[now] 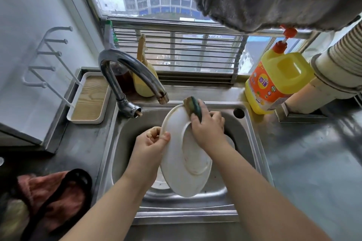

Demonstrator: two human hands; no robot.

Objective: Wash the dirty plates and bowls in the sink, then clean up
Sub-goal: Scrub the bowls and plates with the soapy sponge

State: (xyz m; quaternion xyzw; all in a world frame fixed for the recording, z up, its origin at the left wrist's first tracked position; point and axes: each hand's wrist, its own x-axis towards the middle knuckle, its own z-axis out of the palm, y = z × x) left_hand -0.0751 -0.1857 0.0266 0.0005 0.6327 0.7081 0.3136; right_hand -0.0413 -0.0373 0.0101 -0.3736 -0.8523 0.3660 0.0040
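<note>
A white plate (176,162) is held tilted over the steel sink (125,133), its underside with the foot ring facing me. My left hand (150,141) pinches the plate's left rim. My right hand (207,125) grips a yellow and green sponge (193,106) and presses it against the plate's upper edge. More white dishes (160,180) lie in the sink below, mostly hidden by the plate.
A curved chrome tap (129,72) arches over the sink's back left. A yellow detergent bottle (274,82) stands at the back right. A white drying rack with a wooden tray (90,98) sits left. A pink cloth (49,193) and a black strap lie front left.
</note>
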